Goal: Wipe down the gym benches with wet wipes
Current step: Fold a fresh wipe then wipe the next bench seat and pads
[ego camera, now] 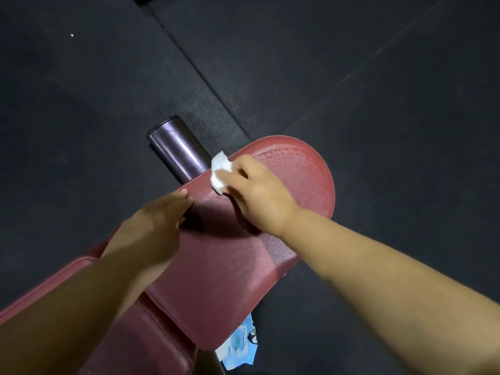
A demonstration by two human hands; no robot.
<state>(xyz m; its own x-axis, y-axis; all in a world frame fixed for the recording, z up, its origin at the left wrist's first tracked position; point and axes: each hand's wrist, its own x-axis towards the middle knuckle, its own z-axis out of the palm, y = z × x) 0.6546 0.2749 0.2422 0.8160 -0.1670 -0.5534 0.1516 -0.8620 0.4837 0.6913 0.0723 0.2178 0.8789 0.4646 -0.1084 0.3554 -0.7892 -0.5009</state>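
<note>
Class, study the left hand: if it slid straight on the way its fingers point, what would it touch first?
Most likely the white wipe held by the right hand on the bench. The left hand points along the bench edge toward it, though depth is unclear.

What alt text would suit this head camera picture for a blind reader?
A person's right hand holds a white wet wipe against a dark red gym bench, while the left hand rests on the bench's edge. A blue wipes pack lies on the black floor.
</note>
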